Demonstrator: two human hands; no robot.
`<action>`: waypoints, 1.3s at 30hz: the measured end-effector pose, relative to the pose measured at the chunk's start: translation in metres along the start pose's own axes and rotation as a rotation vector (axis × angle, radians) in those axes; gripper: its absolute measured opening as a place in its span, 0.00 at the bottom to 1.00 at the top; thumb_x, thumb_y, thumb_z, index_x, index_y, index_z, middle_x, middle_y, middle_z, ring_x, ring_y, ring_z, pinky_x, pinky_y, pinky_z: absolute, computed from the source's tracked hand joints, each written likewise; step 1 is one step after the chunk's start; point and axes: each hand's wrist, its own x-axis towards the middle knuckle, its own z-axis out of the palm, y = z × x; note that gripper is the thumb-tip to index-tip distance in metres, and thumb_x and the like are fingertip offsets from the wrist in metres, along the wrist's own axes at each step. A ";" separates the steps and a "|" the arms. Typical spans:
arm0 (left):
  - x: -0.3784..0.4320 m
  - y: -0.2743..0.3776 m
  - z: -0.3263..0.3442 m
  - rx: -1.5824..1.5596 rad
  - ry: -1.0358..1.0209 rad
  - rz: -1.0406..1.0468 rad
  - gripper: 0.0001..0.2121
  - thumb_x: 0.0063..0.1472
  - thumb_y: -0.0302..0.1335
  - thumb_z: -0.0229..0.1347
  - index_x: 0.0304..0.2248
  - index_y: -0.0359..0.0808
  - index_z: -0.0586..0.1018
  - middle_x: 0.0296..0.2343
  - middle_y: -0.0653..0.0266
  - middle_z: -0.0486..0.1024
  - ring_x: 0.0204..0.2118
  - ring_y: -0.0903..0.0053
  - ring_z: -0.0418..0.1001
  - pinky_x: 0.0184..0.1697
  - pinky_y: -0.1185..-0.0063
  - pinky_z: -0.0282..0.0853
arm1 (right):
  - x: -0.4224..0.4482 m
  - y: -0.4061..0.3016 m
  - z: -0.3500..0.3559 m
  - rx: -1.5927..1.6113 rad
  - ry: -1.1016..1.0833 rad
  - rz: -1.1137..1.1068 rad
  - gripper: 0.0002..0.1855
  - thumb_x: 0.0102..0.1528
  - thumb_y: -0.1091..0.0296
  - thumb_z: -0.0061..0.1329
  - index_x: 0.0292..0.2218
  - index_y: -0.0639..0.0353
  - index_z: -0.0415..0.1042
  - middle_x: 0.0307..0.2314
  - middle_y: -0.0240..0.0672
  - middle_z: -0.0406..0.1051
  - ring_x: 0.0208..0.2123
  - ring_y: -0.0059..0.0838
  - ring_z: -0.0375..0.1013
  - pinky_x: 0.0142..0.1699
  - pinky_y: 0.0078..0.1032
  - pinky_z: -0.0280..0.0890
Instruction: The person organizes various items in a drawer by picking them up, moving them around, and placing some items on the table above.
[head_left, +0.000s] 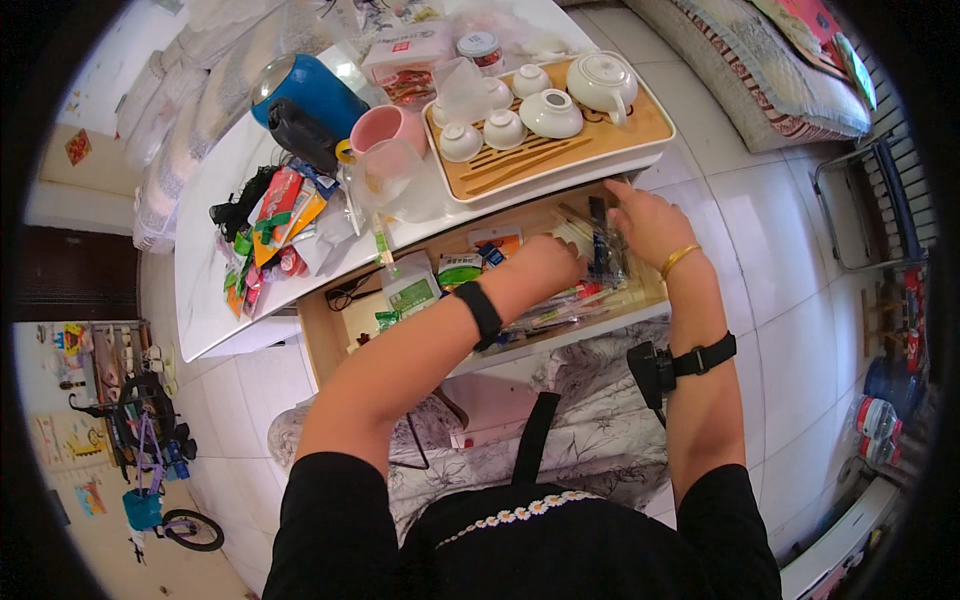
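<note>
Both hands reach into a pulled-out wooden drawer (480, 365) filled with small packets and other items. My left hand (551, 264) is over the drawer's right half, at some whitish thin items (574, 234); its fingertips are partly hidden, so its hold is unclear. My right hand (651, 225) is at the drawer's right end, thumb and fingers beside a dark, narrow packaged item (598, 244) and clear plastic wrapping (618, 259); whether it grips them cannot be told. Left of my left hand lie a green-and-white packet (459, 270), an orange-and-white packet (496, 238) and a white-and-green pouch (412, 292).
Above the drawer, a wooden tea tray (551, 161) holds a white teapot (602, 75) and several cups. Left of it on the white table stand a pink mug (388, 129), a blue kettle (304, 94) and a pile of colourful packets (281, 217). A sofa (739, 82) is at upper right.
</note>
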 end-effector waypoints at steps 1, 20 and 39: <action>0.009 0.003 0.010 0.035 0.016 -0.013 0.16 0.56 0.25 0.54 0.45 0.35 0.76 0.36 0.55 0.77 0.38 0.63 0.79 0.34 0.71 0.77 | -0.001 0.001 -0.002 0.014 0.019 0.013 0.22 0.61 0.59 0.45 0.56 0.44 0.65 0.44 0.39 0.75 0.48 0.44 0.72 0.53 0.54 0.63; 0.092 -0.001 0.058 -0.007 0.110 -0.118 0.05 0.56 0.25 0.53 0.31 0.36 0.79 0.23 0.60 0.80 0.26 0.65 0.80 0.26 0.69 0.73 | -0.005 -0.004 -0.013 0.016 -0.078 0.095 0.25 0.61 0.56 0.46 0.58 0.44 0.64 0.48 0.39 0.73 0.51 0.44 0.70 0.59 0.59 0.57; -0.124 0.008 -0.101 -0.034 0.347 -0.321 0.11 0.52 0.25 0.52 0.38 0.40 0.77 0.35 0.63 0.78 0.36 0.67 0.78 0.38 0.74 0.74 | -0.003 -0.002 -0.008 0.029 -0.161 0.060 0.25 0.61 0.56 0.46 0.59 0.41 0.62 0.49 0.39 0.73 0.52 0.43 0.70 0.58 0.54 0.59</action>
